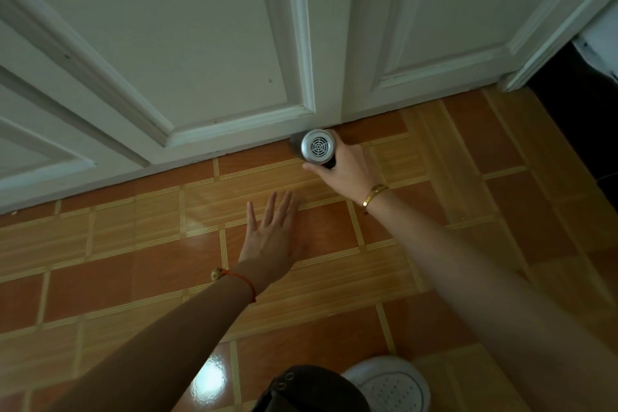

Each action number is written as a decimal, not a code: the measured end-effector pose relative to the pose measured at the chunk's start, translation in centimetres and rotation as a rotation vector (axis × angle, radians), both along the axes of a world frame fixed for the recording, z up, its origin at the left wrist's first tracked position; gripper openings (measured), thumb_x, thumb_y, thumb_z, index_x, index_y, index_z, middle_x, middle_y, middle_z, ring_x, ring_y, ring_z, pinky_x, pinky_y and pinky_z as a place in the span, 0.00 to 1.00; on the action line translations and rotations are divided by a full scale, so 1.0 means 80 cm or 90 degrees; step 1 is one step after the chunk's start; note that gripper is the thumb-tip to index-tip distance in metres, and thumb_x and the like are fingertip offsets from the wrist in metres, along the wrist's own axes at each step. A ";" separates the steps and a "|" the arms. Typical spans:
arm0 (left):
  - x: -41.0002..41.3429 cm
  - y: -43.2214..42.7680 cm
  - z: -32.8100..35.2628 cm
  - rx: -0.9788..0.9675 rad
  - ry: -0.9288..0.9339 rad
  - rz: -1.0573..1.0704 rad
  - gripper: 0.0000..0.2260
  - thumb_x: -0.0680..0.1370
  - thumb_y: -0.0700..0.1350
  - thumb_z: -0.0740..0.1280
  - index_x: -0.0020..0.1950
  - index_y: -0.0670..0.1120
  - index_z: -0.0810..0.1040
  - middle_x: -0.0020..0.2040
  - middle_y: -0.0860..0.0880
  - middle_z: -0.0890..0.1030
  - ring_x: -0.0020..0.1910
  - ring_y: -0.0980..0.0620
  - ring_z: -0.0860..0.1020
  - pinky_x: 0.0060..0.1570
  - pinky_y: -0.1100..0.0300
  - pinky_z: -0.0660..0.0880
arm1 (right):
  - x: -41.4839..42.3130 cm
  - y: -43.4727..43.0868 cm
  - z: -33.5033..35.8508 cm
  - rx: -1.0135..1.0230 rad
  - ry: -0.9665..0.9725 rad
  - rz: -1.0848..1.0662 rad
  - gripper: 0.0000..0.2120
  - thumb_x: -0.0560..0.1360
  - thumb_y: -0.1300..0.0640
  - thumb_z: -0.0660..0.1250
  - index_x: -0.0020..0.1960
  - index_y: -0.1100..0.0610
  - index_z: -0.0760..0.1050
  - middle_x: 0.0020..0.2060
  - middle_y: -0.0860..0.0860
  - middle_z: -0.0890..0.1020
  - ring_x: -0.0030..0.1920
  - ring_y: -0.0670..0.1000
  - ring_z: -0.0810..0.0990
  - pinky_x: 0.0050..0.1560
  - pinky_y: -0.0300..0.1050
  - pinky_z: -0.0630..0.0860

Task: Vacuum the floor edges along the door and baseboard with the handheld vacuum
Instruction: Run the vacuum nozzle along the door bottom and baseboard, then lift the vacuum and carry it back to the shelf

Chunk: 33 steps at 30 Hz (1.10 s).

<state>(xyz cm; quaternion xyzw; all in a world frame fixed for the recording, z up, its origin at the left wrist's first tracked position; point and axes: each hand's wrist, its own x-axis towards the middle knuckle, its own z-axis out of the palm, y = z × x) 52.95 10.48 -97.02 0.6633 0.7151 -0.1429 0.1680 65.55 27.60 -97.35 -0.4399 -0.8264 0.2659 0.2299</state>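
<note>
Head: right hand (pixel 347 170) fingers clamp vacuum (pixel 316 147) at door (pixel 214 43); left hand (pixel 271 237) splayed, seemingly on floor (pixel 133 264).

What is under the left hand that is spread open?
Under the left hand lies the tiled floor, orange and yellow tiles. The patch beneath the palm is covered, so I cannot tell if anything lies there. The right hand holds the vacuum.

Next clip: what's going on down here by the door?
A person is crouched at a white panelled door. Their right hand grips a small handheld vacuum with a round silver vented end cap, its front end aimed at the gap under the door. Their left hand lies flat, fingers spread, on the glossy orange tiled floor.
</note>
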 end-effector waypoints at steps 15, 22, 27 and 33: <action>0.092 0.071 0.010 0.099 -0.158 -0.081 0.26 0.85 0.50 0.54 0.81 0.47 0.50 0.82 0.45 0.49 0.81 0.45 0.45 0.78 0.44 0.44 | 0.163 0.047 0.020 -0.287 0.236 -0.375 0.17 0.70 0.42 0.73 0.46 0.56 0.79 0.31 0.52 0.82 0.31 0.51 0.80 0.35 0.49 0.80; 0.158 0.118 0.017 0.094 -0.447 0.117 0.13 0.84 0.48 0.58 0.55 0.43 0.80 0.47 0.45 0.83 0.37 0.52 0.79 0.40 0.60 0.76 | 0.249 0.004 0.041 -0.645 0.521 -0.440 0.19 0.70 0.43 0.74 0.42 0.59 0.76 0.27 0.53 0.78 0.25 0.50 0.76 0.27 0.41 0.75; 0.223 0.153 0.036 -0.002 -0.730 0.318 0.07 0.81 0.52 0.64 0.50 0.53 0.80 0.50 0.52 0.84 0.51 0.53 0.83 0.49 0.61 0.80 | 0.306 -0.037 0.039 -0.714 0.589 -0.440 0.21 0.71 0.38 0.71 0.41 0.58 0.76 0.30 0.51 0.76 0.27 0.49 0.74 0.29 0.41 0.74; 0.276 0.165 0.042 -0.203 -0.950 0.370 0.22 0.78 0.59 0.65 0.68 0.48 0.75 0.63 0.52 0.80 0.59 0.54 0.81 0.57 0.60 0.77 | 0.357 -0.073 0.044 -0.734 0.706 -0.466 0.23 0.72 0.37 0.69 0.41 0.58 0.73 0.29 0.51 0.74 0.26 0.49 0.72 0.26 0.39 0.72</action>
